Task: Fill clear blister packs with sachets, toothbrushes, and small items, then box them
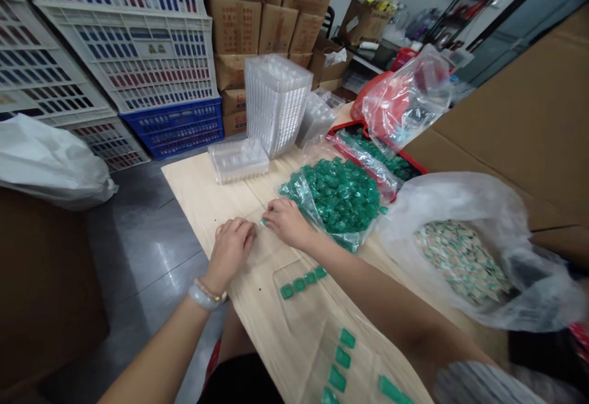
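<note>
My left hand [231, 245] rests knuckles-up on the wooden table [207, 192], fingers curled in. My right hand [288, 221] lies just to its right, fingertips pinched on a small green piece [264, 221] between the two hands. Right beside my right hand sits an open clear bag heaped with green pieces [340, 195]. Nearer to me, a row of green pieces [304, 282] lies in a clear flat tray [317, 324], and more green pieces [343, 355] lie in the tray below.
A tall stack of clear trays [276, 103] and a short stack [238, 159] stand at the table's far end. A red bin [416, 164] holds more green pieces. A large bag of pale packets [460, 263] sits right. Crates [138, 54] and cardboard boxes [257, 23] stand behind.
</note>
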Demonstrator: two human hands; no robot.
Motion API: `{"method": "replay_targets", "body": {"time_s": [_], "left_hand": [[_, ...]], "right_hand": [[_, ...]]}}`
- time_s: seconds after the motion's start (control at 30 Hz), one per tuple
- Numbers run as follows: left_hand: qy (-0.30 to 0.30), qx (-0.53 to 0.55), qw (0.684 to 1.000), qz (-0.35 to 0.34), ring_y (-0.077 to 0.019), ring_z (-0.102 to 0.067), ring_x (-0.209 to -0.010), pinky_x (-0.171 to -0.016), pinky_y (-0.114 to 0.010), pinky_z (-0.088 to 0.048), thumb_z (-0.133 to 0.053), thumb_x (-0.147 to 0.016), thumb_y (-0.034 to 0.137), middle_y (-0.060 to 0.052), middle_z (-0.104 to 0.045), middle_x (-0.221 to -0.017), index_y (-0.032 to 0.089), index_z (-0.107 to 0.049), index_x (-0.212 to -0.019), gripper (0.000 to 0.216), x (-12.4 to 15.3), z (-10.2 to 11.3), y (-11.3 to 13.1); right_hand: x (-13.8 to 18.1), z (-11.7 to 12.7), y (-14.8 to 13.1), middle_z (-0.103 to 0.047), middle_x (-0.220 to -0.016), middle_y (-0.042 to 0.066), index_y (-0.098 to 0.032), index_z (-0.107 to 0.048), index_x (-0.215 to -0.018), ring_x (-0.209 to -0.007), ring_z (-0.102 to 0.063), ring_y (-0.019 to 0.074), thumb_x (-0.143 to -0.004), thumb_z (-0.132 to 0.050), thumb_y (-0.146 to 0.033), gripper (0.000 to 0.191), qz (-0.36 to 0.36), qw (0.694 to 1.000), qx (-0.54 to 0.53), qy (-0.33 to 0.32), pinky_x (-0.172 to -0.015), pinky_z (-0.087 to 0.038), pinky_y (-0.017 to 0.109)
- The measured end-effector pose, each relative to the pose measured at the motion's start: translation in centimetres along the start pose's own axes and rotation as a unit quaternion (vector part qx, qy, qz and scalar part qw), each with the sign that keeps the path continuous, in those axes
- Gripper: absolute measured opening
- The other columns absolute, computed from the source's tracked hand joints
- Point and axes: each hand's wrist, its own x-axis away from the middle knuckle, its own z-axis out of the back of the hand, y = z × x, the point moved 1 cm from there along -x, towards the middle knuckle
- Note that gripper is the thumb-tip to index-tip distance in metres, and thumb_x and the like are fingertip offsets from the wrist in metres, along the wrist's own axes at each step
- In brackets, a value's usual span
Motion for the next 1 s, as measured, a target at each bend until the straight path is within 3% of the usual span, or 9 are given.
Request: {"method": "replay_targets", "body": {"time_s": [0.33, 0.5, 0.57, 0.67, 0.7, 0.77, 0.8, 0.9, 1.0], "left_hand": [[-0.085, 0.03, 0.994, -0.062, -0.0205, -0.051, -0.088, -0.079, -0.037, -0.038, -0.047, -0.078, 0.019, -0.006, -0.058, -0.094, 0.02, -0.055, -0.098, 0.022, -0.7, -1.2, 2.0], [-0.179, 0.125, 0.975, -0.046, -0.0176, -0.057, -0.078, -0.071, -0.03, -0.044, -0.053, -0.074, 0.025, -0.005, -0.062, -0.086, 0.018, -0.058, -0.098, 0.025, -3.1, 1.1, 0.8], [-0.162, 0.189, 0.969, -0.007, -0.0157, -0.058, -0.073, -0.066, -0.027, -0.045, -0.05, -0.076, 0.029, -0.004, -0.064, -0.083, 0.016, -0.059, -0.096, 0.026, -5.2, 3.0, 0.4], [-0.041, 0.187, 0.981, 0.009, -0.0162, -0.058, -0.076, -0.07, -0.027, -0.045, -0.049, -0.077, 0.03, -0.004, -0.065, -0.085, 0.016, -0.062, -0.092, 0.025, -9.7, 4.5, 1.5], [-0.029, 0.179, 0.983, -0.018, -0.0163, -0.058, -0.077, -0.071, -0.028, -0.045, -0.049, -0.076, 0.028, -0.004, -0.065, -0.085, 0.016, -0.063, -0.09, 0.023, -11.3, 4.1, 2.6], [-0.07, 0.17, 0.978, -0.097, -0.0157, -0.058, -0.076, -0.073, -0.028, -0.045, -0.046, -0.077, 0.022, -0.003, -0.065, -0.083, 0.016, -0.064, -0.086, 0.021, -14.3, 2.2, 5.2], [-0.098, 0.145, 0.977, -0.124, -0.0165, -0.057, -0.076, -0.073, -0.028, -0.045, -0.048, -0.076, 0.02, -0.004, -0.064, -0.081, 0.015, -0.064, -0.082, 0.018, -15.5, 0.8, 6.6], [-0.106, 0.051, 0.988, -0.101, -0.0217, -0.057, -0.077, -0.072, -0.032, -0.044, -0.058, -0.069, 0.024, -0.009, -0.061, -0.079, 0.013, -0.064, -0.076, 0.015, -18.1, -2.6, 9.0], [-0.115, 0.036, 0.988, -0.094, -0.0212, -0.056, -0.074, -0.07, -0.032, -0.045, -0.06, -0.067, 0.025, -0.008, -0.059, -0.076, 0.013, -0.064, -0.079, 0.017, -19.3, -3.9, 8.8]], "right_hand": [[5.3, 0.0, 1.6, -0.055, -0.097, 0.006, -0.021, -0.059, -0.098, -0.096, -0.042, 0.0202, -0.077, -0.055, -0.026, 0.021, -0.034, 0.998, -0.023, 0.04, -0.084, -0.029, 0.035], [5.5, -0.1, 2.1, -0.055, -0.095, 0.006, -0.02, -0.062, -0.092, -0.094, -0.043, 0.0199, -0.079, -0.052, -0.026, 0.017, -0.03, 0.998, -0.053, 0.031, -0.083, -0.031, 0.035], [5.4, 0.8, 2.3, -0.056, -0.095, 0.007, -0.019, -0.061, -0.095, -0.095, -0.043, 0.0207, -0.079, -0.053, -0.025, 0.019, -0.022, 0.997, -0.064, 0.033, -0.083, -0.032, 0.036], [4.5, 3.5, 4.5, -0.055, -0.1, 0.01, -0.018, -0.056, -0.108, -0.097, -0.044, 0.0231, -0.081, -0.049, -0.03, 0.03, -0.06, 0.99, -0.072, 0.104, -0.085, -0.031, 0.038], [3.9, 4.5, 5.9, -0.055, -0.102, 0.011, -0.017, -0.054, -0.111, -0.098, -0.044, 0.024, -0.083, -0.045, -0.031, 0.032, -0.098, 0.983, -0.067, 0.138, -0.086, -0.031, 0.039], [2.3, 6.0, 9.1, -0.056, -0.1, 0.011, -0.018, -0.057, -0.108, -0.098, -0.045, 0.0237, -0.086, -0.037, -0.025, 0.031, -0.169, 0.971, -0.047, 0.161, -0.087, -0.031, 0.039], [1.5, 6.3, 10.7, -0.058, -0.096, 0.01, -0.018, -0.06, -0.103, -0.095, -0.046, 0.0229, -0.086, -0.037, -0.022, 0.029, -0.182, 0.973, -0.04, 0.134, -0.086, -0.032, 0.038], [-0.4, 6.1, 14.4, -0.059, -0.09, 0.01, -0.015, -0.064, -0.094, -0.09, -0.049, 0.0212, -0.079, -0.047, -0.016, 0.023, -0.161, 0.987, -0.019, 0.021, -0.084, -0.035, 0.034], [-0.6, 5.6, 16.0, -0.06, -0.09, 0.009, -0.014, -0.063, -0.094, -0.088, -0.051, 0.0182, -0.074, -0.05, -0.012, 0.024, -0.135, 0.99, -0.031, -0.004, -0.083, -0.037, 0.03]]}}
